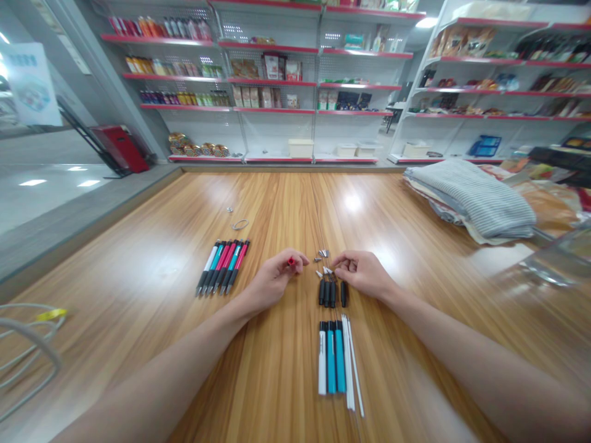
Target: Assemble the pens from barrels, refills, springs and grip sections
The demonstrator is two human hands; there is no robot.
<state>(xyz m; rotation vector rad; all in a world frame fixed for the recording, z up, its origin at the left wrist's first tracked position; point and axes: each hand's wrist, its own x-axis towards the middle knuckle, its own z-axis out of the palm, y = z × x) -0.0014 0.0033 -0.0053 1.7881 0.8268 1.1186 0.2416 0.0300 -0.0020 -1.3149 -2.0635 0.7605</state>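
My left hand is closed around a red pen barrel, whose open end points toward me. Across from it, my right hand has its fingers pinched together over small pen parts; whether anything is between them I cannot make out. Silver pen tips and small white pieces lie by its fingertips. Just below are several black rubber grips. Nearer to me rest one white pen barrel and two blue barrels, with thin white refills alongside.
Several assembled pens lie in a row on the wooden table at left. Beyond them is a thin ring. A grey cable loops at the left edge. Folded striped cloth sits at right; stocked shelves stand behind.
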